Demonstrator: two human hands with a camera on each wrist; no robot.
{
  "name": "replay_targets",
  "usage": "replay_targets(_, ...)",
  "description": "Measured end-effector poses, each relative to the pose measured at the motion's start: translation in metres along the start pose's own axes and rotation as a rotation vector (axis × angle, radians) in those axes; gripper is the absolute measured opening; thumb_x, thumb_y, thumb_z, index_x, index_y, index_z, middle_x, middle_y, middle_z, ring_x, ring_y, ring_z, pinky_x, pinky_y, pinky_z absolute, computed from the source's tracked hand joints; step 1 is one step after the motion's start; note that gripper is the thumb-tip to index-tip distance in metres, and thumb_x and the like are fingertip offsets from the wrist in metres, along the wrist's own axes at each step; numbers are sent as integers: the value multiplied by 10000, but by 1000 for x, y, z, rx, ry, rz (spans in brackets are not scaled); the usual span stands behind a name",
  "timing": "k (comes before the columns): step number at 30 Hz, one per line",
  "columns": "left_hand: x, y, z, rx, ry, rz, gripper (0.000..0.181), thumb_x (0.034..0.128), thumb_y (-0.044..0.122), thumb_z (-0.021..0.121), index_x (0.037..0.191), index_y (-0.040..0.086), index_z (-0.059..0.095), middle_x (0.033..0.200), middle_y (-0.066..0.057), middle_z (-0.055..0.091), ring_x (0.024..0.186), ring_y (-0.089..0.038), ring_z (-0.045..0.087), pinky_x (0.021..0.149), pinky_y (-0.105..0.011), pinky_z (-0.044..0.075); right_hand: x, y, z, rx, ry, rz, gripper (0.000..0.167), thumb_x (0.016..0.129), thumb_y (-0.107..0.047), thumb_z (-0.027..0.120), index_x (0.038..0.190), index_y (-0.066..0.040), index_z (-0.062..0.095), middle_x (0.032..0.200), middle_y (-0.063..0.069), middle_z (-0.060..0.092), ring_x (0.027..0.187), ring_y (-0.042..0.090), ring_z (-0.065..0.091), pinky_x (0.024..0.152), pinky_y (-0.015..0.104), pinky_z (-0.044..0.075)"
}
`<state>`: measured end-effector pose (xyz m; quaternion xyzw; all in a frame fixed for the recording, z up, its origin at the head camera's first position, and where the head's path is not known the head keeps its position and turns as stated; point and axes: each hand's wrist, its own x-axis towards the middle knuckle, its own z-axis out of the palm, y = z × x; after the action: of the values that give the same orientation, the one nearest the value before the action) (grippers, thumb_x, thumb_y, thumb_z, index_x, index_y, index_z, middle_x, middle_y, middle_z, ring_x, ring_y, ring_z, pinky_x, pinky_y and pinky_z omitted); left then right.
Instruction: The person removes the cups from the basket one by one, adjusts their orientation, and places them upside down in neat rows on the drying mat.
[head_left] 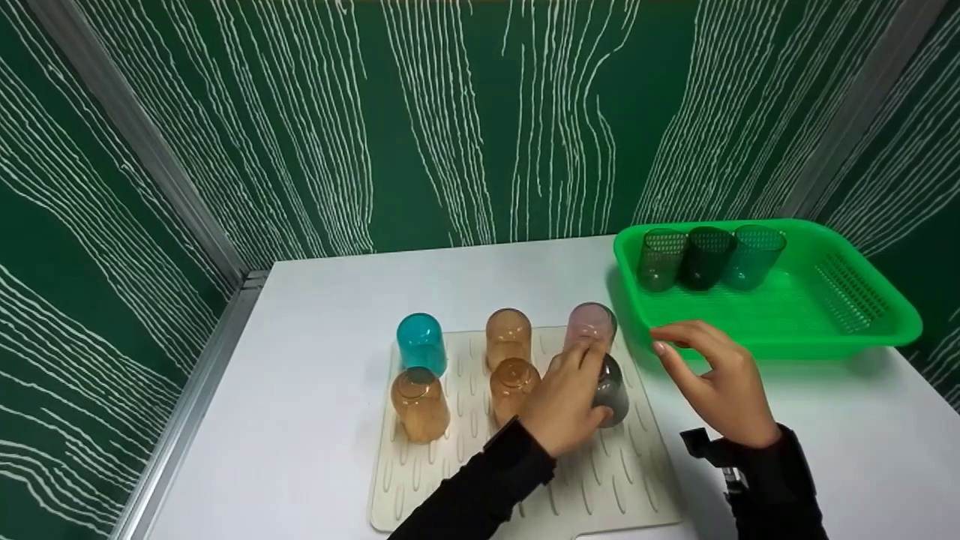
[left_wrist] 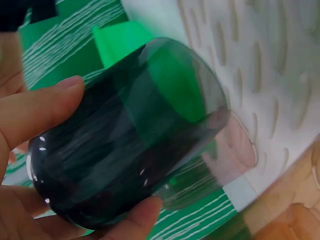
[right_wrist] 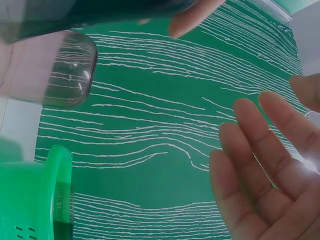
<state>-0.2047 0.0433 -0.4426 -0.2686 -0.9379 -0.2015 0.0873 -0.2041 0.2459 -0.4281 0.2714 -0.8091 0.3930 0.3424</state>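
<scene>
Glasses [head_left: 421, 411], left pair: blue behind amber, inverted on mat [head_left: 465, 484].
Middle pair [head_left: 513, 390]: both amber, inverted.
Left hand [head_left: 567, 397]: gripping dark glass [head_left: 615, 397] at mat's right; we can't tell if it touches down.
Pink glass [head_left: 589, 321]: just behind.
Right hand [head_left: 724, 382]: fingers loosely extended, near green basket [head_left: 799, 319].
Basket contents: we see three upright glasses [head_left: 707, 259], left side.

Hand [left_wrist: 37, 109] gripping dark glass [left_wrist: 112, 142], pink glass [left_wrist: 235, 142] behind
</scene>
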Motion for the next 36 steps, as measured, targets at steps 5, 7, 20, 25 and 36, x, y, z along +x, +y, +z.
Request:
replay_targets(5, 12, 5, 10, 134, -51, 8, 746, 797, 290, 810, 1428, 130, 445, 1427, -79, 505, 1249, -231, 543, 913, -287, 535, 0, 1, 1, -2, -6, 2, 384, 802, 133, 697, 1106, -102, 719, 1035, 66, 698, 1028, 37, 608, 921, 150, 444)
replay_targets(7, 15, 6, 14, 151, -67, 5, 734, 793, 286, 816, 1420, 151, 459, 1407, -68, 513, 1223, -223, 551, 840, -279, 552, 0, 0, 1, -6, -7, 6, 372, 802, 127, 700, 1099, -97, 720, 1032, 64, 700, 1031, 19, 604, 921, 141, 441)
replay_targets(20, 18, 12, 30, 219, -104, -12, 752, 792, 353, 809, 1449, 225, 465, 1399, -25, 533, 1188, -168, 570, 768, -263, 564, 0, 0, 3, -5, -31, 6, 341, 809, 119, 695, 1079, -86, 728, 1005, 58, 708, 1009, -1, 608, 912, 115, 439)
replay_targets(25, 18, 12, 33, 253, -80, -12, 759, 795, 381, 798, 1455, 234, 455, 1395, -15, 539, 1163, -156, 583, 716, -265, 564, -1, 2, 3, -2, -33, 20, 338, 812, 118, 693, 1076, -89, 730, 1000, 54, 710, 1010, -14, 606, 906, 114, 442)
replay_targets(36, 19, 6, 35, 152, -110, -27, 800, 808, 357, 793, 1495, 257, 396, 1519, -33, 431, 1260, -186, 538, 806, -286, 562, -2, 2, 4, -4, -44, 37, 311, 816, 107, 694, 1064, -78, 731, 985, 63, 710, 1004, -35, 599, 890, 104, 439)
